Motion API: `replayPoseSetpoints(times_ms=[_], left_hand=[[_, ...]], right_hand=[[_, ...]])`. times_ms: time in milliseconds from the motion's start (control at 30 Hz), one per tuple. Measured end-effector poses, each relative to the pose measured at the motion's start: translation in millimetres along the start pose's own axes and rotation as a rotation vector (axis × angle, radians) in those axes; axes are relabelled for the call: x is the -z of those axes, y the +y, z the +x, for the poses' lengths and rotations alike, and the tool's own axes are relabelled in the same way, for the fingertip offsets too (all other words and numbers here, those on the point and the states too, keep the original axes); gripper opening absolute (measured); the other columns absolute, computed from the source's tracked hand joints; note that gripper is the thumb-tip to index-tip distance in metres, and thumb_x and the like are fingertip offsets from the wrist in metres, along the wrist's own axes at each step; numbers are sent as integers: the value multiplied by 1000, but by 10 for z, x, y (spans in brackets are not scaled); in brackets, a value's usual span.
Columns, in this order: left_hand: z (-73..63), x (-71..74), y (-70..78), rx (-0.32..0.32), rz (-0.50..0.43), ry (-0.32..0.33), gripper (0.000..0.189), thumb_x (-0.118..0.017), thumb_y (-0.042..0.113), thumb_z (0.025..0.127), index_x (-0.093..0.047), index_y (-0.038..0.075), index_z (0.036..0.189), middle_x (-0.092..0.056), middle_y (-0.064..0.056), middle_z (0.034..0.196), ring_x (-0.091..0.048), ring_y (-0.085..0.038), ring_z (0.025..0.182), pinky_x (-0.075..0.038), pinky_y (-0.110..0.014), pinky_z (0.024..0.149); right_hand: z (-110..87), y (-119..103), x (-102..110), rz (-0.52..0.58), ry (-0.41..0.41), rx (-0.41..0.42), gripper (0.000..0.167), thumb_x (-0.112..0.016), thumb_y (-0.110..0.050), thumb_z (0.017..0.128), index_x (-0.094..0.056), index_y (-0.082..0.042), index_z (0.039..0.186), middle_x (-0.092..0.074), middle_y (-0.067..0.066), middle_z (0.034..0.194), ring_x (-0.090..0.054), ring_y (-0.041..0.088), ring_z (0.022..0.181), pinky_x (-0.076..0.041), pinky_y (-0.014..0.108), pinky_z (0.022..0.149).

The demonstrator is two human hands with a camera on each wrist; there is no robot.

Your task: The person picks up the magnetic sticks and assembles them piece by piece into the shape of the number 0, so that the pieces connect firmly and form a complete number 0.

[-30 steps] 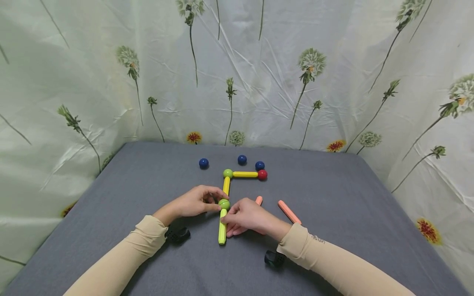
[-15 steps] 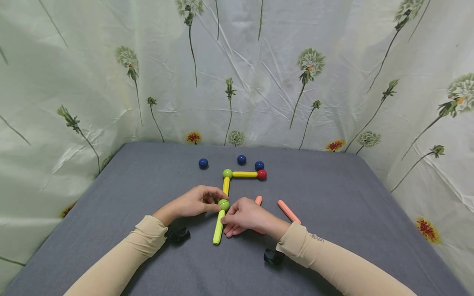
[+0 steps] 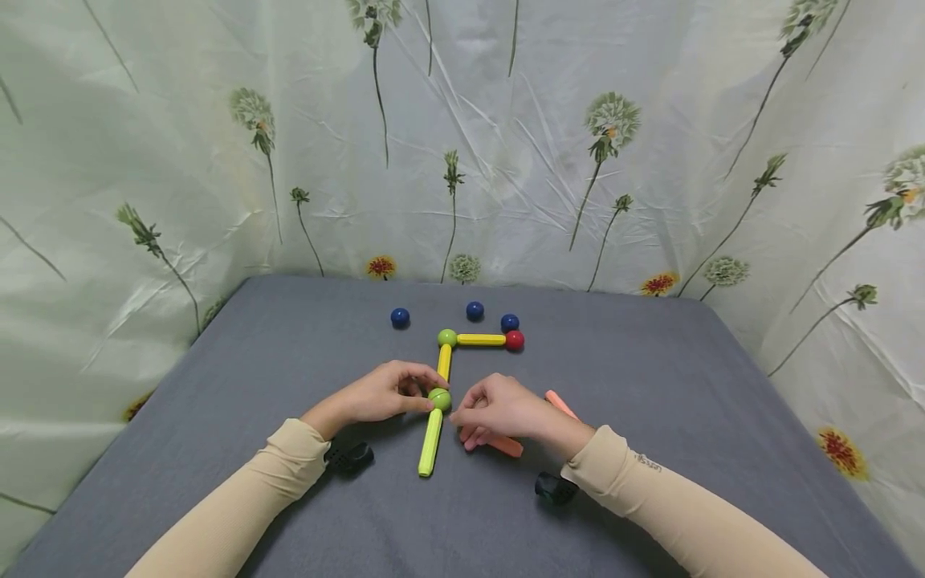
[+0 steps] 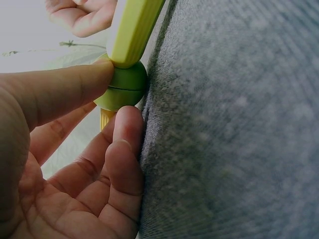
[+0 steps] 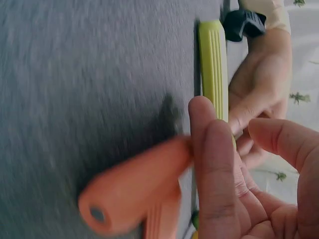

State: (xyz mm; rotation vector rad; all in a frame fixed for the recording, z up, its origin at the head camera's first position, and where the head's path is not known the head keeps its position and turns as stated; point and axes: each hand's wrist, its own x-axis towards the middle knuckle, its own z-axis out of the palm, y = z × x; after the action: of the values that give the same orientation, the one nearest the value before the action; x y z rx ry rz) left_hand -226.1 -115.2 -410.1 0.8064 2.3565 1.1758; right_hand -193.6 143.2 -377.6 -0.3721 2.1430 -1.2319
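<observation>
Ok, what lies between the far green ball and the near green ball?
A yellow stick, seen in the head view, runs from the far green ball toward the near green ball; the left hand covers its near end.

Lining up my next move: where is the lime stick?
In the head view, the lime stick lies below and slightly left of centre, its far end at the green ball the left hand holds.
</observation>
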Motion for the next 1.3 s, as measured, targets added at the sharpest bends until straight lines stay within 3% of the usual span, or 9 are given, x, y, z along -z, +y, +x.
replayPoseSetpoints(times_ms=[467,733,967,1133,1300], left_hand=[[2,0,24,-2,1,-9,33,-73,18,104,-72,10,136,-75,-8,121,-66,-14,90,-52,-27,75],[-3,-4,-9,-2,5,-3,33,-74,19,103,-73,11,135,-76,-8,123,-68,-13,90,-53,-28,76],[3,-14,-19,3,9,7,30,-75,21,103,-75,16,133,-76,-3,119,-68,-12,91,-54,-27,77],[4,-12,-6,1,13,10,30,-76,21,102,-76,16,132,-76,-1,117,-67,-11,93,-54,-27,79],[-14,-6,2,-2,11,12,30,-76,20,102,-76,15,131,-76,-2,118,-66,-12,94,-54,-27,80]], right_hand=[[53,-23,364,-94,68,64,24,-72,-24,104,-78,-1,109,-81,14,92,-78,17,78,-65,35,75],[192,-44,537,-190,126,95,26,-70,-25,105,-76,0,114,-80,11,93,-77,22,84,-64,36,77],[325,-88,778,-276,240,113,23,-70,-26,105,-76,-6,114,-79,12,95,-74,35,93,-59,36,76],[425,-89,998,-362,360,96,21,-70,-27,104,-75,-10,114,-78,12,98,-73,33,89,-53,30,70],[530,-36,1185,-399,448,41,25,-69,-27,104,-72,-9,121,-74,15,114,-72,32,98,-55,37,80]])
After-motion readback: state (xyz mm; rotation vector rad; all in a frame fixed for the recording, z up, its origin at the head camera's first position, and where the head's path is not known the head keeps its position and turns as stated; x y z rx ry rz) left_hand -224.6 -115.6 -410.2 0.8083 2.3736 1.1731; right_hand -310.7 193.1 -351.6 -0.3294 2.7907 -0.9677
